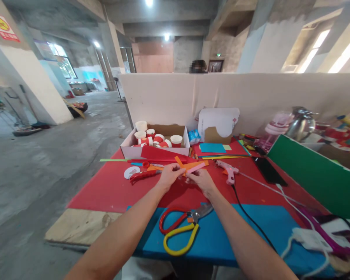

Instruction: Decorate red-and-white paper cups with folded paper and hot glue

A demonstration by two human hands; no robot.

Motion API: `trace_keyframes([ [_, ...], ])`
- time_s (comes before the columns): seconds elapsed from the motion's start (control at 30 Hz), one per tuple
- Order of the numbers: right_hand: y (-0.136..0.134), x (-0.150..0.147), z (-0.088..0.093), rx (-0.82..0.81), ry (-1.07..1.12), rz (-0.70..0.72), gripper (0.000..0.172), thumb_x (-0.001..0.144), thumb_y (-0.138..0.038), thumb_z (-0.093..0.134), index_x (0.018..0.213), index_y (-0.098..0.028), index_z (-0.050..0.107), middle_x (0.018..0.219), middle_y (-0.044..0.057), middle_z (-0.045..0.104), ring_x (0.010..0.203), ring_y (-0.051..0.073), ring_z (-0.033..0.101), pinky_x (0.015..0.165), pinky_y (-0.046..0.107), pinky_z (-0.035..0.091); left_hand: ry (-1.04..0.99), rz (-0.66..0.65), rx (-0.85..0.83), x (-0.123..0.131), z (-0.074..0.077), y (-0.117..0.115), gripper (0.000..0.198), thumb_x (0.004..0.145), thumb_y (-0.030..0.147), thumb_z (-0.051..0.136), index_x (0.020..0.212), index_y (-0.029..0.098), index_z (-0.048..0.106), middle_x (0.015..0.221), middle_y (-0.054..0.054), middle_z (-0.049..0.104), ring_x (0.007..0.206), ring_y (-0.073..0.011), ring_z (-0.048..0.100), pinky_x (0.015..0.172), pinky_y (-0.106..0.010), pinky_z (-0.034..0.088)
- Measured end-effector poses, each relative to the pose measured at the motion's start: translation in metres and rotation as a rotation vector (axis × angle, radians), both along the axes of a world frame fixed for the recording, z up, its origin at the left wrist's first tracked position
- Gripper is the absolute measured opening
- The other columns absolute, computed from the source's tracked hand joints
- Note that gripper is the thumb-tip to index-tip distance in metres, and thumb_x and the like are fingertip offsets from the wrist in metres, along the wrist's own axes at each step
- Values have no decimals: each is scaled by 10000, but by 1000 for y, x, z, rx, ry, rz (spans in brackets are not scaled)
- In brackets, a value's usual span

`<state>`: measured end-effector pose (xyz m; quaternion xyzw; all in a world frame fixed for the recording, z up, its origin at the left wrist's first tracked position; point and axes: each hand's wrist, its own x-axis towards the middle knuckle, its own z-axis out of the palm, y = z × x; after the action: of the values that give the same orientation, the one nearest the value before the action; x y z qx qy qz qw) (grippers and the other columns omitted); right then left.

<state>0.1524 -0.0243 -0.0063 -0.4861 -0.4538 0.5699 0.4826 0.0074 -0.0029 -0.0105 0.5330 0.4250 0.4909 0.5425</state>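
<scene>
The fingers (176,168) of the left hand (169,175) are pinched on the orange strips (189,165). Those of the right hand (202,179) grip the near end of a pink strip (196,168). The two hands sit almost touching, likely so the thin papers stay stacked where they cross instead of sliding apart. The bundle is just above the red worktop (111,190), near its middle. The orange strips form a shallow X, and the pink strip's long axis runs from about 8 to 2 o'clock, its free end pointing up and to the right.

A glue gun (229,174) lies close at 3 o'clock with its cord trailing toward the person. A red-handled tool (142,177) lies at 9 o'clock. Large scissors (181,230) rest on blue paper at 6 o'clock. A box (128,147) of paper cups (176,140) stands at 11 o'clock.
</scene>
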Motion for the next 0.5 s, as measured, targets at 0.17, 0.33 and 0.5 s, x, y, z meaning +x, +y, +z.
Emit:
trace_keyframes([
  [0.17,-1,-2,1,-44,81,-21,234,515,-315,808,615,-146,680,543,5,653,503,120,589,546,251,515,-5,-12,39,-2,1,0,296,652,408,687,591,145,567,518,26,543,484,-81,457,515,-219,360],
  [0.33,3,-4,-5,-25,249,-134,288,474,-321,835,639,-132,693,588,19,666,525,113,591,592,272,545,-84,-96,-14,-1,2,-1,316,617,421,718,690,134,606,567,13,580,527,-93,485,542,-228,397],
  [0.5,4,-5,-9,-3,214,-167,303,466,-373,830,598,-136,695,573,28,663,534,128,595,586,273,538,-91,-118,-32,2,-1,-2,292,581,369,745,682,133,606,599,-3,617,529,-89,496,542,-223,401],
])
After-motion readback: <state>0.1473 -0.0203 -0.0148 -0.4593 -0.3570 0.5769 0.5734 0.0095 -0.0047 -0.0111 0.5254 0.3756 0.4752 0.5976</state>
